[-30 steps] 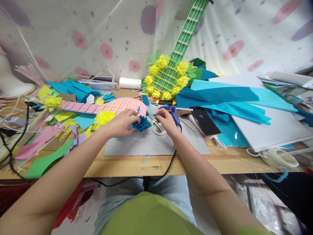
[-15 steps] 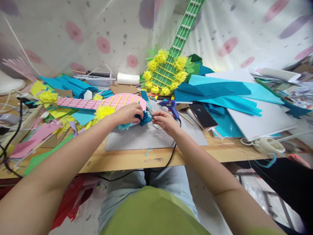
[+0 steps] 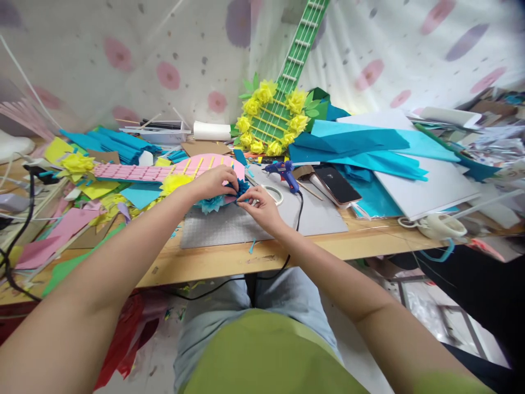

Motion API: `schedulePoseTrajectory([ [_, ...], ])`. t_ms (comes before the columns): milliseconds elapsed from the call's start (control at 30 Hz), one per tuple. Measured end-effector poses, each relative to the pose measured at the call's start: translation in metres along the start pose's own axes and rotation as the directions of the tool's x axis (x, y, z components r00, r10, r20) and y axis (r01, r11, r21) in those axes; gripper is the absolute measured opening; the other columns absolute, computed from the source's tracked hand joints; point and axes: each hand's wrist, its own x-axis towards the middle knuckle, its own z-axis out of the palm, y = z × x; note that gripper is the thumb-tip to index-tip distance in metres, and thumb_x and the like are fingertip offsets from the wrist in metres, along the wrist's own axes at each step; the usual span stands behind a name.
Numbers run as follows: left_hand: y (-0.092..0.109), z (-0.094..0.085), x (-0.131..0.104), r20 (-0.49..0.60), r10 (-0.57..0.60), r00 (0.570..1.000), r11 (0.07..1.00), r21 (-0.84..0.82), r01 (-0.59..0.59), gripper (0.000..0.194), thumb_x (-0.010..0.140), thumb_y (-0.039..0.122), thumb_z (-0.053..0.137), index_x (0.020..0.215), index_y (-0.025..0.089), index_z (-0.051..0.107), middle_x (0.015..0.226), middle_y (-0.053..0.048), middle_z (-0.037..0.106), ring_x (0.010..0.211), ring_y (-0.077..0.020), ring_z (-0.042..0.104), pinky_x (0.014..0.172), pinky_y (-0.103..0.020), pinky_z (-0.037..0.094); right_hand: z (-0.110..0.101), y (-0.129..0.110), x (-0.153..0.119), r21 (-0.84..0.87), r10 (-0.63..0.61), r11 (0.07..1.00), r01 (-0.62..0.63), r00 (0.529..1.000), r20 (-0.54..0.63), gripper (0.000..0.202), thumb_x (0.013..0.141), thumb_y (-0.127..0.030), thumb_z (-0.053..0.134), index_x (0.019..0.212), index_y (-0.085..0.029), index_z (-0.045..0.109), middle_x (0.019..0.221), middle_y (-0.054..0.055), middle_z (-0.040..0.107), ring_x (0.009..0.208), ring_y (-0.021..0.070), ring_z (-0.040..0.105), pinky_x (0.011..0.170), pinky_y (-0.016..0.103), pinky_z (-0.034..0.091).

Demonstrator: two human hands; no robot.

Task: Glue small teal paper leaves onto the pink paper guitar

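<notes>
A pink paper guitar [image 3: 143,172] with yellow strips across its body lies on the table, decorated with yellow, light blue and dark blue paper flowers. My left hand [image 3: 217,181] is closed at the right end of the body, its fingers on the dark blue paper flower [image 3: 243,187]. From the right, my right hand [image 3: 260,207] pinches at the lower edge of that flower; what sits between its fingertips is too small to make out. The light blue paper flower [image 3: 211,204] shows below my left hand, partly covered by it.
A blue glue gun [image 3: 287,175] rests on the grey cutting mat [image 3: 320,219], beside a tape roll [image 3: 274,192]. A phone [image 3: 337,185] lies farther right. Behind stands a green guitar [image 3: 268,123] ringed with yellow flowers. Blue paper [image 3: 348,145] and scraps [image 3: 61,235] surround the mat.
My right hand has moved left, from a small gap beside the dark blue flower to its lower edge. My left hand stays at the flower. The whole view has shifted slightly.
</notes>
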Motion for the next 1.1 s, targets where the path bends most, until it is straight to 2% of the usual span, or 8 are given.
schedulePoseTrajectory([
  [67, 0.001, 0.001, 0.0, -0.016, -0.006, 1.0, 1.0, 0.005, 0.006, 0.013, 0.079, 0.028, 0.063, 0.077, 0.022, 0.074, 0.092, -0.005, 0.065, 0.097, -0.0201, 0.058, 0.091, -0.034, 0.043, 0.003, -0.001, 0.002, -0.102, -0.038, 0.994, 0.034, 0.998, -0.044, 0.005, 0.074, -0.026, 0.07, 0.078, -0.024, 0.073, 0.091, 0.003, 0.054, 0.085, 0.0155, 0.054, 0.071, 0.03, 0.047],
  [167, -0.001, 0.004, -0.001, -0.042, -0.03, 0.999, 1.0, 0.003, 0.03, 0.013, 0.077, 0.029, 0.064, 0.077, 0.022, 0.074, 0.095, -0.006, 0.063, 0.099, -0.021, 0.057, 0.091, -0.036, 0.044, 0.006, -0.001, 0.005, -0.165, -0.047, 0.986, 0.034, 0.996, -0.077, 0.004, 0.074, -0.026, 0.072, 0.077, -0.026, 0.074, 0.09, 0.003, 0.051, 0.088, 0.0169, 0.053, 0.077, 0.032, 0.047],
  [367, -0.004, 0.006, -0.001, -0.105, -0.073, 0.992, 0.997, -0.014, 0.072, 0.012, 0.075, 0.03, 0.065, 0.078, 0.021, 0.072, 0.091, -0.006, 0.061, 0.098, -0.0215, 0.056, 0.091, -0.037, 0.045, 0.018, 0.005, 0.014, -0.184, 0.016, 0.982, -0.045, 0.988, -0.156, 0.001, 0.073, -0.025, 0.072, 0.073, -0.024, 0.073, 0.086, 0.002, 0.05, 0.086, 0.0175, 0.052, 0.082, 0.035, 0.045],
  [533, -0.006, 0.008, -0.001, -0.115, -0.14, 0.983, 0.989, -0.059, 0.134, 0.015, 0.072, 0.027, 0.067, 0.084, 0.019, 0.072, 0.091, -0.006, 0.063, 0.098, -0.0224, 0.056, 0.088, -0.037, 0.046, 0.026, 0.005, 0.018, -0.239, 0.013, 0.969, -0.057, 0.983, -0.182, 0.002, 0.073, -0.022, 0.071, 0.071, -0.023, 0.071, 0.084, 0.002, 0.051, 0.087, 0.0188, 0.053, 0.085, 0.037, 0.044],
  [767, -0.001, 0.004, -0.007, -0.162, -0.125, 0.979, 0.99, -0.08, 0.113, 0.012, 0.075, 0.024, 0.059, 0.084, 0.019, 0.067, 0.094, -0.005, 0.064, 0.1, -0.0213, 0.056, 0.093, -0.037, 0.044, 0.027, 0.006, 0.02, -0.257, 0.04, 0.962, -0.096, 0.976, -0.216, 0.003, 0.075, -0.022, 0.069, 0.073, -0.022, 0.072, 0.086, 0.004, 0.052, 0.09, 0.02, 0.053, 0.082, 0.036, 0.043],
  [833, 0.003, 0.002, -0.012, -0.153, -0.116, 0.981, 0.992, -0.067, 0.107, 0.015, 0.072, 0.023, 0.059, 0.087, 0.02, 0.064, 0.098, -0.005, 0.063, 0.104, -0.0221, 0.054, 0.095, -0.039, 0.042, 0.027, 0.005, 0.021, -0.252, 0.036, 0.964, -0.091, 0.976, -0.216, 0.004, 0.075, -0.023, 0.068, 0.073, -0.022, 0.072, 0.086, 0.003, 0.053, 0.089, 0.0198, 0.054, 0.081, 0.036, 0.043],
  [1000, 0.007, 0.006, -0.018, -0.138, -0.134, 0.981, 0.99, 0.026, 0.139, 0.039, 0.063, 0.03, 0.069, 0.098, 0.019, 0.055, 0.106, -0.008, 0.059, 0.106, -0.0271, 0.05, 0.092, -0.042, 0.043, 0.027, 0.004, 0.022, -0.253, 0.057, 0.961, -0.113, 0.975, -0.217, 0.005, 0.075, -0.022, 0.068, 0.075, -0.022, 0.072, 0.087, 0.004, 0.053, 0.09, 0.0199, 0.054, 0.081, 0.036, 0.044],
  [1100, 0.007, 0.013, -0.016, -0.15, -0.123, 0.981, 0.989, 0.067, 0.134, 0.039, 0.065, 0.027, 0.066, 0.1, 0.019, 0.051, 0.107, -0.008, 0.057, 0.105, -0.0268, 0.05, 0.09, -0.041, 0.043, 0.027, 0.006, 0.022, -0.251, 0.047, 0.962, -0.103, 0.974, -0.22, 0.006, 0.075, -0.024, 0.067, 0.075, -0.022, 0.072, 0.087, 0.004, 0.054, 0.089, 0.0195, 0.054, 0.079, 0.035, 0.044],
])
